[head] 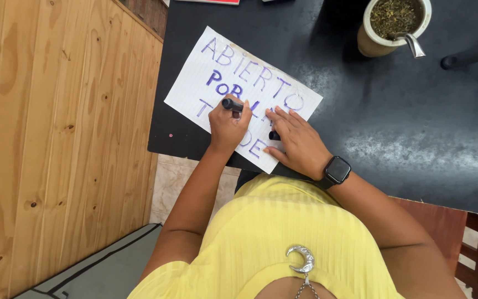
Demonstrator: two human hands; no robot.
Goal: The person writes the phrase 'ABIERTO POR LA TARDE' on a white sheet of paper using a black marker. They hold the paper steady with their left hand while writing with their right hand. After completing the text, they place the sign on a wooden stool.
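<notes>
Marker [232, 104] in left hand [228, 126] fingers

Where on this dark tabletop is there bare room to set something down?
The dark tabletop is bare right of the lined paper and below the herb-filled cup, out to its near edge. It is crowded on the paper, where the left hand grips a marker and the right hand presses flat.

one sheet of paper [233, 88], one marker [232, 104], one gourd cup [385, 27], one smartwatch [336, 170], two hands.

The marker's [232, 104] tip and some purple letters on the sheet [206, 83] lie hidden, seemingly beneath both hands.
</notes>
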